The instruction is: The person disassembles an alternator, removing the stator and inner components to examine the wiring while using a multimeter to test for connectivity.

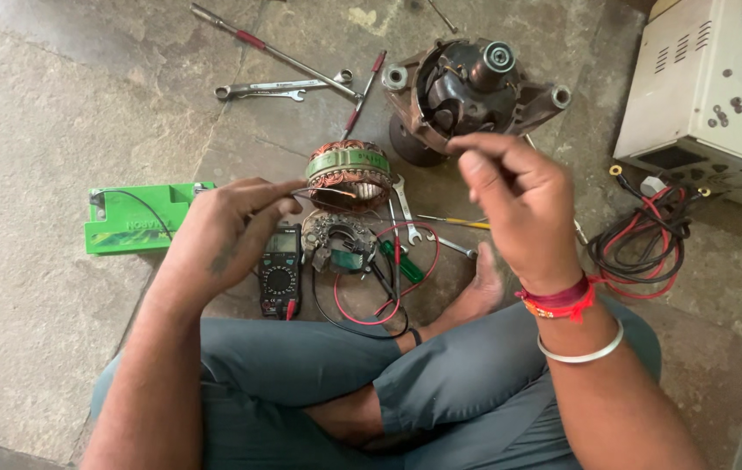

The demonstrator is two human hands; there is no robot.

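Centre of the frame, just above the middle: the copper winding ring (349, 177) with its green band sits on the stone floor (31, 113), lying flat with its open centre facing up, so its axis runs straight up toward the camera. The left hand (227, 231) is the nearer one, coming in from the left at about the ring's height, fingers pinched together on a thin probe or wire tip (323, 192) that points right and reaches the ring's lower left edge; whether it actually touches the copper, I cannot tell. The right hand (519, 204) hangs up and to the right of the ring, well apart from it, thumb and forefinger pressed together on something too thin to make out, in front of the motor housing (466, 91) at the upper centre. The ring looks reddish-brown, tightly wound, with bright metal teeth showing inside. Just below it lie a black meter (280, 271), a small finned plate (338, 242), red and black leads (379, 300) and a spanner (407, 213)
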